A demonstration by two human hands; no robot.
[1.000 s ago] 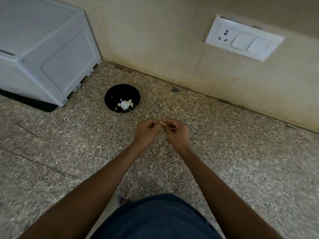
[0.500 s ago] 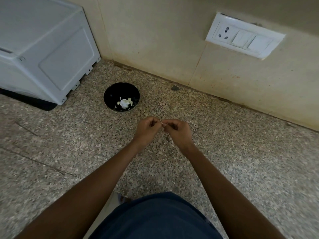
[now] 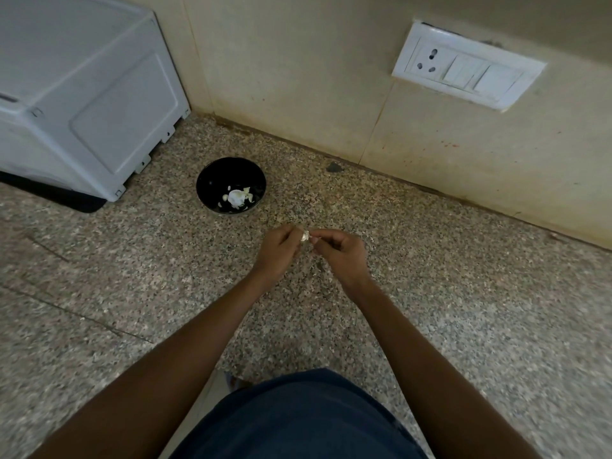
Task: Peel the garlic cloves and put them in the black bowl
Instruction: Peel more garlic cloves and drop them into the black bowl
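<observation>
A small pale garlic clove (image 3: 305, 236) is pinched between the fingertips of both hands above the speckled stone counter. My left hand (image 3: 277, 249) holds it from the left with curled fingers. My right hand (image 3: 341, 252) pinches it from the right; most of the clove is hidden by the fingers. The black bowl (image 3: 212, 180) stands on the counter up and to the left of my hands, apart from them. White garlic pieces (image 3: 237, 197) lie in its bottom.
A white appliance (image 3: 82, 94) fills the far left, close to the bowl. The beige tiled wall (image 3: 298, 77) runs along the back, with a white switch and socket plate (image 3: 467, 66) at the upper right. The counter's front edge is near my blue clothing (image 3: 298, 419).
Both hands stay together on the clove in nearly the same place. The fingers have shifted a little, and slightly more of the clove shows between them.
</observation>
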